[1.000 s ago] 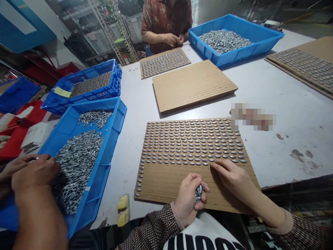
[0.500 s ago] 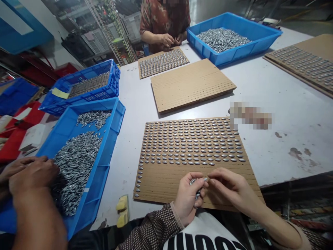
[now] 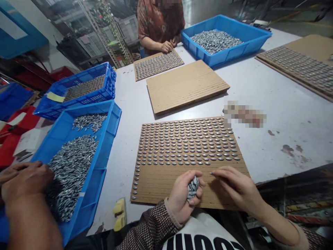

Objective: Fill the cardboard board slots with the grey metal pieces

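Observation:
A slotted cardboard board (image 3: 166,187) lies in front of me, its far rows filled with small oval metal pieces (image 3: 187,142). My left hand (image 3: 182,198) is curled over the board's near edge, closed around a handful of the metal pieces (image 3: 193,188). My right hand (image 3: 236,187) hovers just to its right over the bare cardboard, with finger and thumb pinching one piece at the tips.
A blue tray (image 3: 104,152) of loose metal pieces stands at my left, where another person's hands (image 3: 23,180) dig in. Further blue trays (image 3: 78,86) (image 3: 226,34), a bare board stack (image 3: 186,85), and filled boards (image 3: 157,64) (image 3: 299,66) sit beyond. A person works at the far edge.
My right hand went from the filled row to my left hand, took a piece from the handful, and has now pulled away to the right with it.

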`<state>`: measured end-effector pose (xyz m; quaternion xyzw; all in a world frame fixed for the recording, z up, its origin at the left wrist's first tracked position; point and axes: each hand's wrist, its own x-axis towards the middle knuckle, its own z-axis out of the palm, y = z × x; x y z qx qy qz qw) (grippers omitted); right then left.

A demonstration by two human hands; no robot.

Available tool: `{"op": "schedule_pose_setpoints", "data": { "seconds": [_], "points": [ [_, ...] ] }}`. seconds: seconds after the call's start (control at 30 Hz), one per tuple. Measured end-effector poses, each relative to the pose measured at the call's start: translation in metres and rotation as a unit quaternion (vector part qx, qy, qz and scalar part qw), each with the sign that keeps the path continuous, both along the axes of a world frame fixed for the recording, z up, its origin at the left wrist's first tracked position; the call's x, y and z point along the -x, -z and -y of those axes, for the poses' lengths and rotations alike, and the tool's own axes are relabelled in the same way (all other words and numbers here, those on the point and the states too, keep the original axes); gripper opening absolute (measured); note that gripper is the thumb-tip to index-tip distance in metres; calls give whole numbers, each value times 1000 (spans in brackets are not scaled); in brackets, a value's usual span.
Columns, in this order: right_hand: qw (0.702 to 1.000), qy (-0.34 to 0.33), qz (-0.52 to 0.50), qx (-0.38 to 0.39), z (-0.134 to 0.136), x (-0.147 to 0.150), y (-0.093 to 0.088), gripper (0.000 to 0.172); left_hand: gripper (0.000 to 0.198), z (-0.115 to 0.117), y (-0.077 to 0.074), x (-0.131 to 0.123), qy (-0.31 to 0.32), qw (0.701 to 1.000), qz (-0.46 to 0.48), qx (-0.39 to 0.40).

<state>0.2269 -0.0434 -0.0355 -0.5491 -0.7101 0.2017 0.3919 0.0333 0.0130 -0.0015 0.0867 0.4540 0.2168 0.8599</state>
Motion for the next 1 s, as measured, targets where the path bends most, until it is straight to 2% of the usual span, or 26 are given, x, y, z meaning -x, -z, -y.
{"op": "schedule_pose_setpoints", "data": {
  "seconds": [0.1, 0.23, 0.4, 0.6, 0.73, 1.0],
  "points": [
    [999, 40, 25, 17, -8, -13, 10, 17, 23, 1, 0, 4, -43, 998, -6, 35],
    [994, 45, 95, 1, -17, -19, 23, 18, 21, 10, 4, 4, 13, 996, 21, 88],
    [984, 41, 169, -22, -20, -19, 31, 24, 21, 13, 5, 2, 32, 999, 7, 34],
    [968, 29, 249, -20, -19, -22, 29, 27, 17, 12, 5, 0, 40, 999, -7, 11],
    [967, 21, 252, -23, -20, -21, 26, 28, 22, 13, 6, 1, 53, 999, 4, -1],
    [967, 22, 254, -19, -22, -22, 27, 30, 28, 14, 8, -3, 20, 999, -20, -27]
  ]
}}
